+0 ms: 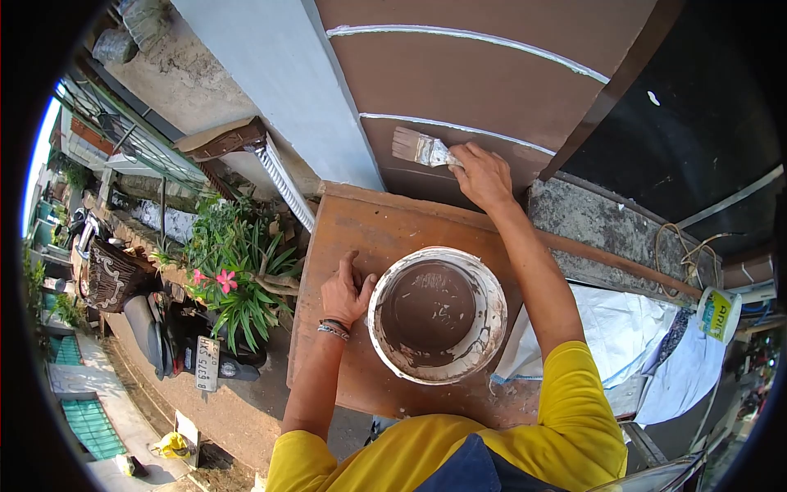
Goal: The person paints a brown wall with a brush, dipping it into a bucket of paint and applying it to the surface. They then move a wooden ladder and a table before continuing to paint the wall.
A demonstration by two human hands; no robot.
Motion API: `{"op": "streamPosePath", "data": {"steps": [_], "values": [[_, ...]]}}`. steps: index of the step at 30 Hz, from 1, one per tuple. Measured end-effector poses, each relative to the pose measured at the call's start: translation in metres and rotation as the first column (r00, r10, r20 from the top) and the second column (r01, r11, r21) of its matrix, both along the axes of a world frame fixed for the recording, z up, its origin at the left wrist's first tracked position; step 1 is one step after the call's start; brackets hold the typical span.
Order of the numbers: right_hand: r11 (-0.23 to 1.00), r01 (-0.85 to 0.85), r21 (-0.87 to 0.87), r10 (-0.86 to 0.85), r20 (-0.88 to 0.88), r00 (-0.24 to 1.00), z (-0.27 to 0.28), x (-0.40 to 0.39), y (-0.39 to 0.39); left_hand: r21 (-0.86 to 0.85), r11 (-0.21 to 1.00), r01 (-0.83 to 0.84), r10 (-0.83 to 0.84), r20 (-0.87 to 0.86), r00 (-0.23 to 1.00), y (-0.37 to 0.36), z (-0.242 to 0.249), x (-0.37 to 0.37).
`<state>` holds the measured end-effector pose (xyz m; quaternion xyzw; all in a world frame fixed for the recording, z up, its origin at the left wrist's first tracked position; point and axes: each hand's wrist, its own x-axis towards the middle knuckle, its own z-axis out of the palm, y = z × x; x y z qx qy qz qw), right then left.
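Observation:
My right hand [484, 175] is closed round the handle of a wide paintbrush [422, 148]. The brush's brown-coated bristles point left, close to the brown wall [467, 82] just below a white line. My left hand [347, 293] rests on the wooden board [348, 221], its fingers partly curled, with nothing seen in it. Right beside it stands a white bucket [493, 316], its rim smeared with paint and brown paint [426, 307] inside.
A pale blue-grey pillar [270, 74] borders the brown wall. Left of the board are a plant with pink flowers [238, 279] and a parked motorcycle [152, 328]. White sheeting [623, 328], a concrete ledge [590, 221] and a small labelled tub [720, 316] lie to the right.

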<state>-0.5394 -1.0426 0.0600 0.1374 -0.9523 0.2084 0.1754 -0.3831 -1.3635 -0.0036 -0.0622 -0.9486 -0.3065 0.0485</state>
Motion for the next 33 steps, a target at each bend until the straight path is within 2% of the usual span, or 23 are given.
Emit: {"op": "streamPosePath", "data": {"steps": [1, 5, 9, 15, 18, 21, 25, 29, 33], "values": [[1.0, 0.01, -0.023, -0.009, 0.034, 0.999, 0.002, 0.001, -0.003, 0.002, 1.0, 0.002, -0.002, 0.005, 1.0, 0.0, 0.0, 0.0], [0.936, -0.04, -0.349, 0.14, 0.267, 0.954, -0.001, -0.004, -0.02, -0.001, 1.0, 0.002, -0.002, -0.01, 1.0, -0.001, 0.0, 0.0], [0.881, -0.071, -0.468, 0.231, 0.294, 0.927, -0.015, -0.016, -0.036, 0.01, 1.0, 0.004, -0.004, -0.003, 1.0, -0.001, 0.0, 0.0], [0.869, -0.068, -0.49, 0.273, 0.36, 0.892, -0.019, -0.021, -0.035, 0.041, 0.999, 0.006, -0.006, -0.006, 1.0, -0.001, 0.001, 0.0], [0.936, -0.071, -0.344, 0.15, 0.211, 0.966, -0.026, -0.001, -0.007, 0.039, 0.999, 0.011, -0.011, -0.014, 1.0, -0.002, 0.0, -0.001], [0.98, 0.016, -0.2, 0.008, 0.116, 0.993, -0.02, 0.018, 0.022, 0.033, 0.999, 0.005, -0.005, -0.003, 1.0, 0.0, 0.0, 0.0], [0.998, 0.06, 0.025, -0.06, -0.013, 0.998, -0.016, 0.021, 0.043, 0.013, 1.0, 0.002, -0.002, -0.004, 1.0, 0.0, -0.001, -0.001], [0.988, 0.098, 0.119, -0.08, -0.149, 0.986, -0.015, 0.016, 0.048, 0.012, 1.0, 0.0, -0.001, 0.003, 1.0, 0.0, -0.003, -0.001], [0.981, 0.098, 0.165, -0.064, -0.2, 0.978, -0.016, 0.012, 0.047, 0.024, 1.0, 0.003, -0.003, -0.012, 1.0, 0.001, -0.002, -0.001]]}}
